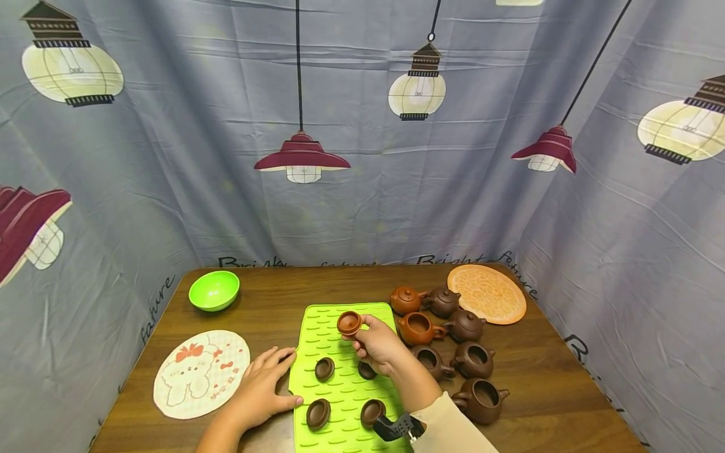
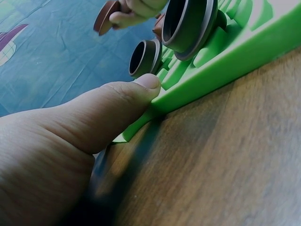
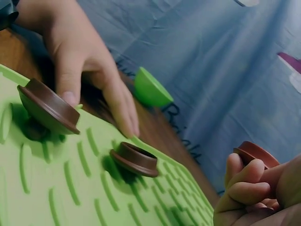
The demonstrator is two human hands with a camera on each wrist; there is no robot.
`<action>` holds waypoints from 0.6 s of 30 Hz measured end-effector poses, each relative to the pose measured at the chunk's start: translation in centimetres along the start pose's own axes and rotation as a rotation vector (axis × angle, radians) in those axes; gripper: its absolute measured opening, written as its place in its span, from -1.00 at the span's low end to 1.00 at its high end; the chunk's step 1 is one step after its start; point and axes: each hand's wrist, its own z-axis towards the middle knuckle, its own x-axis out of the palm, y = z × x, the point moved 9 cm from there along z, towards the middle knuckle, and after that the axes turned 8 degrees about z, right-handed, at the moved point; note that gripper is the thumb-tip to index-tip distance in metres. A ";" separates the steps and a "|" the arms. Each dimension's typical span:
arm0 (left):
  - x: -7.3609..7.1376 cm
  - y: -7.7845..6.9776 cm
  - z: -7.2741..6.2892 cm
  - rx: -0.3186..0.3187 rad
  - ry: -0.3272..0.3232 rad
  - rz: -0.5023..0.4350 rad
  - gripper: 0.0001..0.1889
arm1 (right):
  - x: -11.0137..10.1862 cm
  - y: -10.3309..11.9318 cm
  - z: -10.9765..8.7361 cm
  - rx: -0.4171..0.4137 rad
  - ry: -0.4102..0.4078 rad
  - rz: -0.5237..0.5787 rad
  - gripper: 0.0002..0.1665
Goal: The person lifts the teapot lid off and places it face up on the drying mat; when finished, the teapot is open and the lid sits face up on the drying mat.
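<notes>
My right hand [image 1: 378,343] pinches a reddish-brown teapot lid [image 1: 349,323] above the far part of the green ridged mat [image 1: 345,390]. The lid's hollow underside faces up toward the head camera. In the right wrist view, curled fingers [image 3: 247,186] partly cover that lid. My left hand [image 1: 263,387] lies spread on the wooden table, its thumb and fingertips at the mat's left edge. The left wrist view has the thumb [image 2: 117,101] touching that edge. Several dark brown teapot lids, such as one near lid [image 1: 318,414], lie upside down on the mat; my right hand partly hides one.
Right of the mat stand several small clay teapots: a lidless reddish-brown teapot [image 1: 418,327], a lidded orange-brown teapot [image 1: 405,301] and dark brown ones. An orange round mat [image 1: 495,292] lies behind them. At left are a green bowl [image 1: 214,291] and a rabbit-print placemat [image 1: 198,377].
</notes>
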 end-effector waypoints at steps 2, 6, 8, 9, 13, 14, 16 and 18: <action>0.0 0.0 0.0 0.002 0.000 0.004 0.07 | 0.5 -0.3 0.4 -0.001 0.002 -0.010 -0.67; 0.0 0.1 0.1 0.007 -0.002 0.009 0.07 | 1.3 -0.9 1.3 0.002 -0.006 -0.040 -0.71; 0.0 0.1 0.0 0.006 -0.003 0.010 0.07 | 1.7 -1.2 1.7 0.000 -0.007 -0.063 -0.73; 0.0 0.2 0.0 0.005 -0.004 0.012 0.07 | 1.9 -1.3 1.9 0.001 -0.009 -0.074 -0.74; 0.0 0.2 0.0 0.002 -0.006 0.014 0.07 | 2.5 -2.1 2.8 0.007 -0.022 -0.134 -0.79; 0.0 0.2 0.0 0.003 -0.006 0.016 0.07 | 2.7 -2.3 3.0 0.014 -0.026 -0.148 -0.80; 0.0 0.1 0.1 0.004 -0.003 0.015 0.07 | 2.8 -2.7 3.3 0.026 -0.038 -0.175 -0.81; 0.0 0.0 0.1 0.006 -0.002 0.012 0.07 | 2.9 -3.1 3.5 0.038 -0.050 -0.199 -0.82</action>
